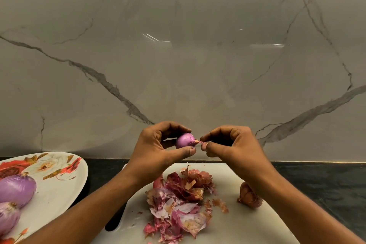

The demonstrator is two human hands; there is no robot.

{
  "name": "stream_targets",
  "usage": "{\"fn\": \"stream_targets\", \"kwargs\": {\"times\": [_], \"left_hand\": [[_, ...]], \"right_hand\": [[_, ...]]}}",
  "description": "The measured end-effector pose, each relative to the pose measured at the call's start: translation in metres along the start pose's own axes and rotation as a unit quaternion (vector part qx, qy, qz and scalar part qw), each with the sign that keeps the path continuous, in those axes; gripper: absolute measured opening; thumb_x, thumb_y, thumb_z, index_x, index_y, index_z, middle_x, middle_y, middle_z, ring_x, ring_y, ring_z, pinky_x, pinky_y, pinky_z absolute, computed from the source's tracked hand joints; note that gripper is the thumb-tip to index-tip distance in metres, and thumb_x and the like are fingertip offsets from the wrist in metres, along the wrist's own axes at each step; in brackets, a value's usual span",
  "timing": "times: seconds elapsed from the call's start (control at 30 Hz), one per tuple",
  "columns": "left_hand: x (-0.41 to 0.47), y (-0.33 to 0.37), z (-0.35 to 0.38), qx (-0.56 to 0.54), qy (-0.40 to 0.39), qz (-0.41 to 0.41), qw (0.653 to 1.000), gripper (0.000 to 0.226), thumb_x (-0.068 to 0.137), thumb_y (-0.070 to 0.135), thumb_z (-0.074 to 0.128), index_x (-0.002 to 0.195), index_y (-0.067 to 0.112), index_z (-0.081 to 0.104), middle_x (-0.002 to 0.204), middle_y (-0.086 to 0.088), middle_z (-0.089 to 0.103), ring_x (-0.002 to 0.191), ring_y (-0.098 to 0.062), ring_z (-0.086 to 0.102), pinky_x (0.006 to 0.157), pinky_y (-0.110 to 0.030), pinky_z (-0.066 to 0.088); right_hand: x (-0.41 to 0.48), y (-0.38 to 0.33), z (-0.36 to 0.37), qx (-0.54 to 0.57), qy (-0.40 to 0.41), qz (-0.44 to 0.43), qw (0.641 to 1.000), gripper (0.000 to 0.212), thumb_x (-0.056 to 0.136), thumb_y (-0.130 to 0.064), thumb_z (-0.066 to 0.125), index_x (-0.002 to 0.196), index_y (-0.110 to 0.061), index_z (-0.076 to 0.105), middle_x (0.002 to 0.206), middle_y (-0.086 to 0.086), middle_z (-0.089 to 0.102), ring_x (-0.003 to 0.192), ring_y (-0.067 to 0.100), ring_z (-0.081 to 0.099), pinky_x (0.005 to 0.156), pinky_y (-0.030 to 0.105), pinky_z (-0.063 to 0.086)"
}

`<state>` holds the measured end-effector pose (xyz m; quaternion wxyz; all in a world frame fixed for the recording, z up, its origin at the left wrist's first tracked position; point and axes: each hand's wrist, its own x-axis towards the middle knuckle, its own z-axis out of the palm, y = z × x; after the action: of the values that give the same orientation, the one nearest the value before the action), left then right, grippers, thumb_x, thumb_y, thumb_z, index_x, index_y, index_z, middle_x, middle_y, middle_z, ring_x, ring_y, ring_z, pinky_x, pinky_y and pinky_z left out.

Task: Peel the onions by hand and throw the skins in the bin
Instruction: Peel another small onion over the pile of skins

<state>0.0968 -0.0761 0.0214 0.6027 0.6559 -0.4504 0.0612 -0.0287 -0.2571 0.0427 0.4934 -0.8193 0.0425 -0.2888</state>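
A small purple onion [185, 140] is held up in front of the marble wall, above the white cutting board [223, 224]. My left hand [158, 148] grips it between curled fingers and thumb. My right hand [231, 144] pinches a thin strip of skin [198, 141] at the onion's right tip. A pile of pink and brown onion skins [178, 202] lies on the board below. One unpeeled brown onion [248, 196] sits on the board's right side, partly behind my right forearm. No bin is in view.
A floral plate [59, 182] at the left holds two peeled purple onions [16, 189]. The board lies on a dark countertop [324, 184]. A marble wall [178, 55] rises just behind the counter's back edge.
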Motion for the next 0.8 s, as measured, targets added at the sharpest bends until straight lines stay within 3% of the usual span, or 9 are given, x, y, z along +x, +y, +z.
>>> {"fn": "stream_targets", "kwargs": {"times": [0.17, 0.3, 0.47, 0.67, 0.8], "left_hand": [[-0.003, 0.001, 0.000, 0.052, -0.006, 0.025, 0.998, 0.042, 0.077, 0.021, 0.091, 0.117, 0.016, 0.079, 0.112, 0.007, 0.079, 0.107, -0.010, 0.075, 0.093, -0.034, 0.063], [-0.005, 0.003, 0.001, 0.062, -0.012, 0.031, 0.998, 0.043, 0.076, 0.027, 0.091, 0.117, 0.017, 0.080, 0.111, 0.009, 0.080, 0.105, -0.008, 0.076, 0.092, -0.032, 0.063], [-0.005, 0.005, 0.003, 0.053, -0.011, 0.022, 0.998, 0.044, 0.073, 0.030, 0.091, 0.114, 0.017, 0.081, 0.107, 0.009, 0.081, 0.102, -0.009, 0.076, 0.089, -0.031, 0.063], [-0.003, 0.002, 0.001, 0.012, 0.002, -0.006, 1.000, 0.047, 0.071, 0.030, 0.090, 0.114, 0.015, 0.080, 0.109, 0.006, 0.081, 0.103, -0.014, 0.077, 0.087, -0.033, 0.064], [-0.003, 0.003, 0.003, -0.008, -0.001, -0.019, 1.000, 0.047, 0.070, 0.026, 0.090, 0.114, 0.013, 0.080, 0.106, 0.005, 0.081, 0.099, -0.016, 0.078, 0.082, -0.033, 0.066]], "right_hand": [[-0.004, -0.003, 0.003, -0.015, -0.032, -0.044, 0.998, 0.011, 0.090, -0.025, 0.081, 0.101, -0.028, 0.083, 0.089, -0.010, 0.081, 0.087, 0.009, 0.077, 0.079, 0.034, 0.066], [-0.004, -0.002, 0.005, -0.052, -0.026, -0.063, 0.996, 0.013, 0.089, -0.020, 0.082, 0.100, -0.026, 0.084, 0.087, -0.014, 0.081, 0.087, 0.004, 0.076, 0.081, 0.030, 0.064], [-0.006, 0.003, 0.009, -0.134, -0.002, -0.097, 0.986, 0.012, 0.098, -0.025, 0.072, 0.103, -0.032, 0.080, 0.088, -0.019, 0.075, 0.089, -0.002, 0.070, 0.077, 0.016, 0.058], [0.002, 0.003, 0.001, -0.064, 0.048, -0.036, 0.996, 0.010, 0.102, -0.022, 0.067, 0.097, -0.030, 0.072, 0.084, -0.007, 0.076, 0.081, 0.003, 0.074, 0.077, 0.025, 0.063], [-0.001, 0.000, 0.000, -0.101, 0.004, -0.073, 0.992, 0.019, 0.095, -0.014, 0.076, 0.107, -0.029, 0.080, 0.092, -0.015, 0.078, 0.090, -0.001, 0.073, 0.083, 0.021, 0.061]]}}
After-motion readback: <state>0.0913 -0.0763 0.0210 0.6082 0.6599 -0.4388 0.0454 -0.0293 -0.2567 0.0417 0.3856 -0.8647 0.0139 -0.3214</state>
